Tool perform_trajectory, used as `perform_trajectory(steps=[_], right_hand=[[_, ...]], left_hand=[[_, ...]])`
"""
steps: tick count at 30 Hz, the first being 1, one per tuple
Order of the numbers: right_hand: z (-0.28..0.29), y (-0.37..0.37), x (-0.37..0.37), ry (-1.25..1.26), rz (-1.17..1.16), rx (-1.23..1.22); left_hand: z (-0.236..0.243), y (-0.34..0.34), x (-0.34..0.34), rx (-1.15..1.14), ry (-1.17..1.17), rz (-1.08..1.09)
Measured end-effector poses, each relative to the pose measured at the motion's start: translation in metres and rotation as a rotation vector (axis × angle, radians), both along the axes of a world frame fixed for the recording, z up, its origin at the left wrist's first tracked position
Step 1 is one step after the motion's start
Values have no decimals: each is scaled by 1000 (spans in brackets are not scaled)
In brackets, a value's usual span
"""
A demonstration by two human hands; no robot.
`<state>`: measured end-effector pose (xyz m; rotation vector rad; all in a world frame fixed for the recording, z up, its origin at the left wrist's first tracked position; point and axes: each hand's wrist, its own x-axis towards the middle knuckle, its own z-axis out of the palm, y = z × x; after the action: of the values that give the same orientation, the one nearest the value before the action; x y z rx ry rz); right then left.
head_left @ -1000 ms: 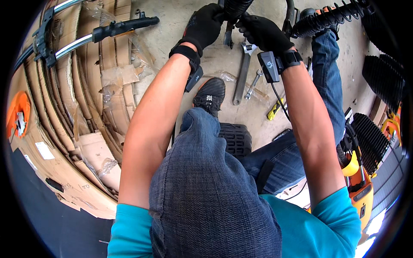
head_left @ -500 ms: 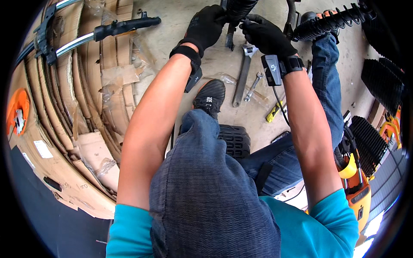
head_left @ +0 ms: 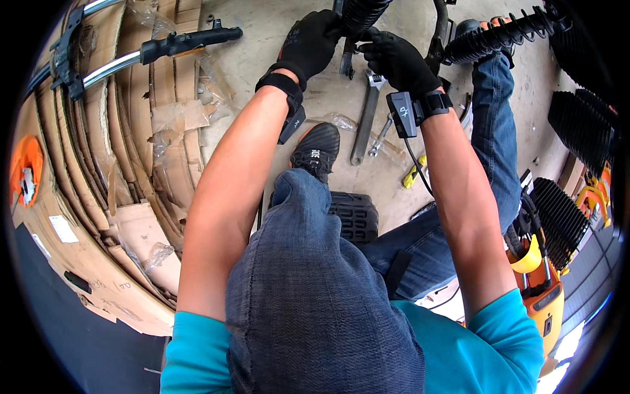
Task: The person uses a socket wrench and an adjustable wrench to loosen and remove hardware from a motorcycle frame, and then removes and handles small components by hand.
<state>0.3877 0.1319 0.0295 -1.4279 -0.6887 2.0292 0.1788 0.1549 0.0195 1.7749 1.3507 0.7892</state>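
Ribbed black part (head_left: pixel 363 14) runs out of view at the top edge, its lower end between two black-gloved hands, above the concrete floor (head_left: pixel 259 62). Left grip (head_left: pixel 310 46) is against its left side, the fingers curled toward it; their tips are hidden, so I cannot tell whether they clasp it or only brace it. Right grip (head_left: pixel 397 60) reaches in from the other side, thumb and fingertips narrowed at the lower end; whether a small piece sits between them is too dark to tell. A narrow metal bracket (head_left: pixel 346 58) hangs just below the part, between the hands.

For handwork like this, I judge it best to let the left side steady the part firmly while the right fingertips do the fine work with light, even pressure. Thick gloves dull the feel, so small, slow adjustments seem wiser than force. Lining the part up straight with the bracket before pressing or turning anything would likely spare it from twisting.

An adjustable wrench (head_left: pixel 365 121) lies on the floor, its head near the right glove, with a smaller spanner (head_left: pixel 380 136) beside it and a yellow-handled tool (head_left: pixel 414 172) nearer the body. The cable (head_left: pixel 417 164) trailing from the right wrist device (head_left: pixel 401 115) could snag, so a clear sweep for that forearm makes sense.
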Motion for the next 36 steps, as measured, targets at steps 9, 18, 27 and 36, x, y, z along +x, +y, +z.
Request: perform_trajectory(steps=[9,18,27,36], right_hand=[[14,-12,-13,-234,-225,271],[21,-26,-23,-575,-221,479],[26,-36,-30,-278,-442,152],[37,-45,-44,-295,-293,190]], left_hand=[[2,-5,3,45,7,45],[9,-3,2,133,47,-62],[13,-4,-2,58,71,-54],[33,0,3,-113,11,-70]])
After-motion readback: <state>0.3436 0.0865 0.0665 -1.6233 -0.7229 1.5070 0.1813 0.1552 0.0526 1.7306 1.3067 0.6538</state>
